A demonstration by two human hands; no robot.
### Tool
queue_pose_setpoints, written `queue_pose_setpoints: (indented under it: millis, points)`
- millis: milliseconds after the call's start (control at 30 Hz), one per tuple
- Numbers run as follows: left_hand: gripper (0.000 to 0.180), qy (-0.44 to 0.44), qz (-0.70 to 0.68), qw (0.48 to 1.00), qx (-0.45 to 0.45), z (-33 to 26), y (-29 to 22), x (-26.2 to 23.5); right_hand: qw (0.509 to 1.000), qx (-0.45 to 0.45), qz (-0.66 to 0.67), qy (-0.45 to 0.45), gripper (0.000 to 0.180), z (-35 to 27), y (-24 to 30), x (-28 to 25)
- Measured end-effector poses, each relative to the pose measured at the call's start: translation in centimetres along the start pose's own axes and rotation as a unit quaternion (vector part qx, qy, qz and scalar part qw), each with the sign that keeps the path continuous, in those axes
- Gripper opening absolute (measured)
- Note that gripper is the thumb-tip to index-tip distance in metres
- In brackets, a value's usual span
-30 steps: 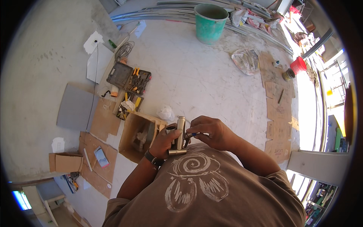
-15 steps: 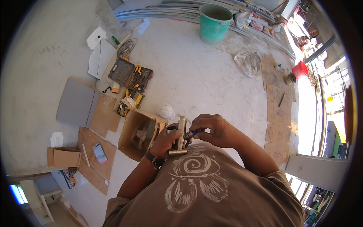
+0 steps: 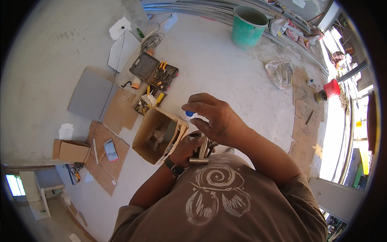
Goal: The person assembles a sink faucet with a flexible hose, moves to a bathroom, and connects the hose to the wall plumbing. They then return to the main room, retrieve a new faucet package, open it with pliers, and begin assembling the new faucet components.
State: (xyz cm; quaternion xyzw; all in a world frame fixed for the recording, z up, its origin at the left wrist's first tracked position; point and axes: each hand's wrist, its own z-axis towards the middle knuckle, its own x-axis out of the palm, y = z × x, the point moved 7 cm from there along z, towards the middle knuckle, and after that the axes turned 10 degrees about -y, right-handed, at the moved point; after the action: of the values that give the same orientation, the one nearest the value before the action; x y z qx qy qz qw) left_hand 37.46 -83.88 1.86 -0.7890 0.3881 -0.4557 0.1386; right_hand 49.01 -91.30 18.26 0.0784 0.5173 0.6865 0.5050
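Note:
My left hand (image 3: pixel 184 151) is closed around a brushed-metal plumbing fitting (image 3: pixel 199 160), a thick tube with a short crosspiece at its lower end, held close to my shirt. Part of the fitting is covered by my fingers and my right wrist. Beyond it, my right hand (image 3: pixel 215 117) is raised, its thumb and fingers pinching a small blue plastic cap (image 3: pixel 189 113) away from the fitting. Just left of my hands stands an open cardboard box (image 3: pixel 139 139) with crumpled plastic wrapping (image 3: pixel 156 138) inside.
An open black tool case (image 3: pixel 142 66) and a tray of tools (image 3: pixel 141 103) lie past the box. Flattened cardboard (image 3: pixel 107 155) covers floor at left. A green bucket (image 3: pixel 246 36), long metal profiles (image 3: pixel 193 7) and a red bucket (image 3: pixel 331 87) stand farther off.
My right hand has pulled away from the fitting, up and slightly left, with the blue cap between its fingers. My left hand still grips the fitting. The whole view has shifted a little.

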Motion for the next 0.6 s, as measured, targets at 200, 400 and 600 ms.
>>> queue_pose_setpoints:
  millis: [200, 400, 600]
  points:
    - [0.04, -0.002, 0.087, 0.99, 0.107, -0.6, -1.1, 0.3, 0.953, 0.043, -0.042, 0.297, 0.047, -0.8, -0.6, 2.0]
    - [0.038, 0.003, 0.014, 0.999, 0.051, -0.5, -1.4, 0.7, 0.958, -0.061, -0.088, 0.268, 0.046, -4.2, -1.2, 0.6]
    - [0.033, -0.01, 0.062, 0.996, 0.056, 0.6, -1.3, 1.6, 0.932, 0.027, -0.16, 0.323, 0.045, -6.2, -2.4, -1.3]
